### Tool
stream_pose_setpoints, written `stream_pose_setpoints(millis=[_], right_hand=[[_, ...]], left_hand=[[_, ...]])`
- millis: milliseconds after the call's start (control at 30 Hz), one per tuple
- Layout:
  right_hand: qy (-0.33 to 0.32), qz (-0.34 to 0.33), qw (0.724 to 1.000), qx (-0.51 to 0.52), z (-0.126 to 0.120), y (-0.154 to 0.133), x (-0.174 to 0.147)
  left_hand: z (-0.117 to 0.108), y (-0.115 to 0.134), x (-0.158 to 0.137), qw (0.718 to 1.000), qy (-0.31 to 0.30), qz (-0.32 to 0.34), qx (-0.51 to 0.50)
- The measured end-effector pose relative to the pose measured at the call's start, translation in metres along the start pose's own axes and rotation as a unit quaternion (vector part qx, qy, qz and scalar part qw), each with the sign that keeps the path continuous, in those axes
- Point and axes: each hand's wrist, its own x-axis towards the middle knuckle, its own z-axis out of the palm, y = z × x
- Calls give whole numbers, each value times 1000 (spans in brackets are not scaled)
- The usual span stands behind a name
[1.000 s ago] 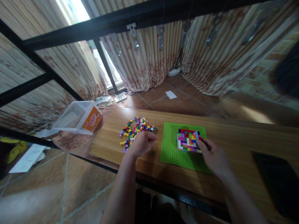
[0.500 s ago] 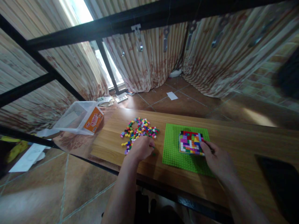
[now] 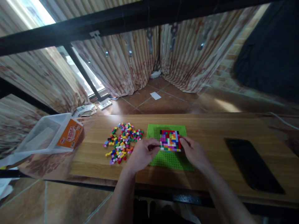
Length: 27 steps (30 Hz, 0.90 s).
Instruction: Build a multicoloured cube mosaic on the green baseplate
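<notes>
A box-like build of multicoloured toy bricks [image 3: 170, 141] stands on a green studded baseplate [image 3: 161, 161]. My right hand [image 3: 195, 152] grips the build's right side, thumb and fingers closed at its edge. At the opposite side is my left hand [image 3: 144, 154], its thumb and forefinger pinched together against the build's left edge. A tiny dark piece, seemingly a small toy brick, shows at those fingertips; most of it is hidden. Left of that hand, a heap of loose toy bricks [image 3: 121, 141] in many colours lies on the wooden tabletop [image 3: 93, 155].
A clear plastic bin [image 3: 44, 133] with an orange label sits at the table's left end. A dark phone-like slab [image 3: 254, 166] lies on the right. A black metal bar [image 3: 130, 18] with hanging clips crosses above, before the curtains [image 3: 130, 74].
My left hand has moved right, from the brick heap to the build's left edge. My right hand still holds the build. The camera view has swung to the right.
</notes>
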Motion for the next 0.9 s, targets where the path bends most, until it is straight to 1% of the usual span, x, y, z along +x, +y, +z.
stream_pose_setpoints(millis=[100,200,433,500,600,900], right_hand=[[-18,-12,999,29,5,-2,-2],[-24,-15,999,32,5,-4,-4],[-11,-35,999,8,0,-11,-5],[-14,-37,999,6,0,-12,-5],[-14,-40,999,11,1,-12,-5],[-18,-39,998,51,1,-10,-7]], left_hand=[[17,7,4,999,1,15,-36],[29,10,9,999,27,31,-28],[49,-1,18,988,130,74,35],[53,-3,20,984,148,79,53],[57,-4,21,980,161,83,76],[59,2,21,978,161,82,106]])
